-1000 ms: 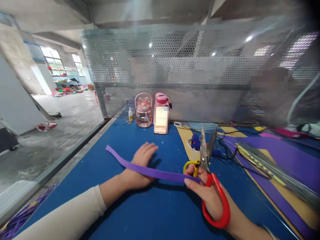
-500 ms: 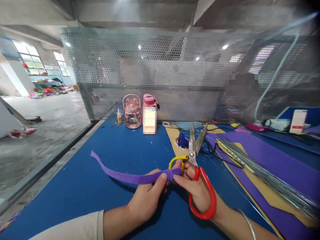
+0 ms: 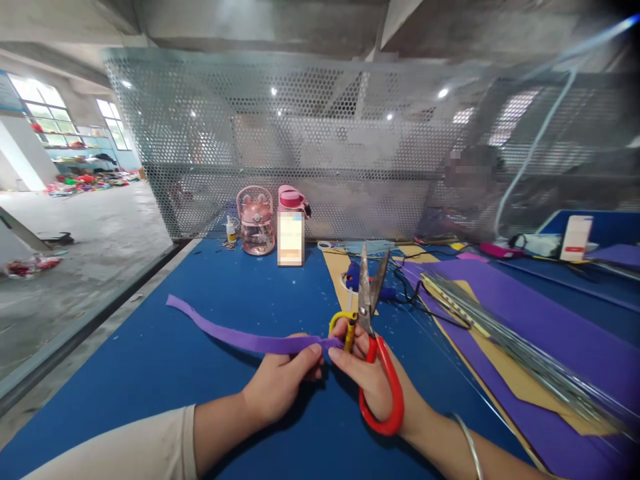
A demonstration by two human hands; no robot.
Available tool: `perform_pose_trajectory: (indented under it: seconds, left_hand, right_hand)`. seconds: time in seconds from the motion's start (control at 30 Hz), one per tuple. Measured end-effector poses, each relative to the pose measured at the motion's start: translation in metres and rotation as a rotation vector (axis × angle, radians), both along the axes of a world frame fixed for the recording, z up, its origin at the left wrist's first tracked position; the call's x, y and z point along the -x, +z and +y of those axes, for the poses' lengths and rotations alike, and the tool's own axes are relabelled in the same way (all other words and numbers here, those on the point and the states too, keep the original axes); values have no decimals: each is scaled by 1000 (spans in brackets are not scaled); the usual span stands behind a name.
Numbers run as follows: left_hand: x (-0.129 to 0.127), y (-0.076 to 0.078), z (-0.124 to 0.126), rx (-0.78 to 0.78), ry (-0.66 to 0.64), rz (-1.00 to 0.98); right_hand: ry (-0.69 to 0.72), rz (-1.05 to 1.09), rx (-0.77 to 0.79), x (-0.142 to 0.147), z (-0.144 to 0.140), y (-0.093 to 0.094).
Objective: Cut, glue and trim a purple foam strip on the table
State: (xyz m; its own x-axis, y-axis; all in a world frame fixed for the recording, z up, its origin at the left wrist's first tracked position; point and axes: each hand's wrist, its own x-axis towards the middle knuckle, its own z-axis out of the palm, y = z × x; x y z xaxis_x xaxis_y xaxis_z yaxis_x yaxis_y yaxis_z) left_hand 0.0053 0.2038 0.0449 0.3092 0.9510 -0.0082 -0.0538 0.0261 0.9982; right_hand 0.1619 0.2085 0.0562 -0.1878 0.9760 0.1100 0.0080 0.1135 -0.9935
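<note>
Our left hand (image 3: 283, 380) pinches the purple foam strip (image 3: 240, 333); our right hand (image 3: 370, 377) grips red-handled scissors (image 3: 373, 340), blades parted, strip apparently uncut.

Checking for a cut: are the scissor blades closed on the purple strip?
No: the scissors point upward with blades apart, clear of the purple strip.

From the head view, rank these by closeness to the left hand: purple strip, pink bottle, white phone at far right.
1. Purple strip: pinched in the left hand, trailing off to the left.
2. Pink bottle: at the back of the blue table, by the mesh screen.
3. White phone: far right, propped upright, farthest away.
</note>
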Motion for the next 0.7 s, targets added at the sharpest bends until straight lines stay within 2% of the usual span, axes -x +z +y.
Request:
perform_pose_trajectory:
  seconds: [0.27, 0.47, 0.7]
  left_hand:
    - [4, 3, -1, 38, 20, 5]
    - [4, -3, 2, 45, 17, -17]
    - [3, 1, 1, 46, 31, -40]
  right_hand:
    - [30, -1, -23, 0, -1, 4]
    - [2, -20, -24, -1, 1, 0]
    - [-40, -9, -42, 1, 5, -3]
